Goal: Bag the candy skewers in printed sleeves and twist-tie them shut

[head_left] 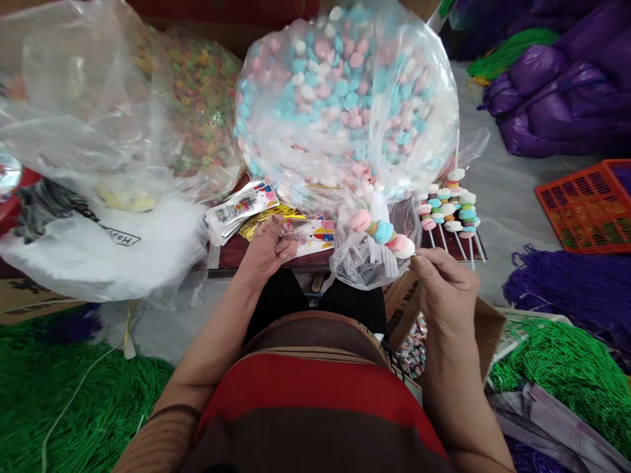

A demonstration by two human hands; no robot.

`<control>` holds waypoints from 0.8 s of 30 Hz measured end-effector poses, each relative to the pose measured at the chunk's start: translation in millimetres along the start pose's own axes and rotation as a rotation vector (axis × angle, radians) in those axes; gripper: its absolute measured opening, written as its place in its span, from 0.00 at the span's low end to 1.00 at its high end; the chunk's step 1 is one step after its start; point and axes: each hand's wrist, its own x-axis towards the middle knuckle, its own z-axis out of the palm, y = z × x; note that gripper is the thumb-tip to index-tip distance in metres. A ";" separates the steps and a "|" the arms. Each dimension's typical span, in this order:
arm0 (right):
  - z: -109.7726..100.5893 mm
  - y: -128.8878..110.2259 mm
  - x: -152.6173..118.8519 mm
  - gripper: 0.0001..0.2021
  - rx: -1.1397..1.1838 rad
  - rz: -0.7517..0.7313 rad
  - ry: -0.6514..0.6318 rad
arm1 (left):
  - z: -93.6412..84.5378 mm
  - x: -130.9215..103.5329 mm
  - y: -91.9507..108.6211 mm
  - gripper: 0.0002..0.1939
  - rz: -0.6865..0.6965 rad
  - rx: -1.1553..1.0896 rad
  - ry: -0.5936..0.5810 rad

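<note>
My right hand [441,276] pinches the end of a stick of pink, blue and white candies [382,231], which slants up to the left above a small clear bag of white sticks [377,263]. My left hand [271,246] has its fingers closed on the near end of a clear-and-printed wrapper [315,235]. Behind that hand lie a gold strip bundle [256,226] and a stack of printed wrappers [241,211]. Several finished-looking candy sticks [448,209] lie at the table's right edge.
A large clear bag of pink, blue and white candies [345,98] fills the back. Left of it are a bag of ring candies [204,105] and a white plastic bag [113,249]. An orange crate [586,207], purple bundles [557,98] and green cord [566,355] are at right.
</note>
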 end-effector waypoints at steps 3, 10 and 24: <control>5.9 1.9 -5.2 0.06 -0.020 0.008 0.011 | 5.7 -1.6 -3.3 0.30 -0.090 -0.048 -0.003; 6.9 1.6 -7.4 0.06 -0.063 -0.020 0.008 | 15.0 -0.6 -3.8 0.31 -0.132 -0.084 0.005; 5.7 7.9 -3.4 0.06 -0.046 -0.024 -0.014 | 10.6 0.9 -8.8 0.29 -0.100 -0.060 -0.004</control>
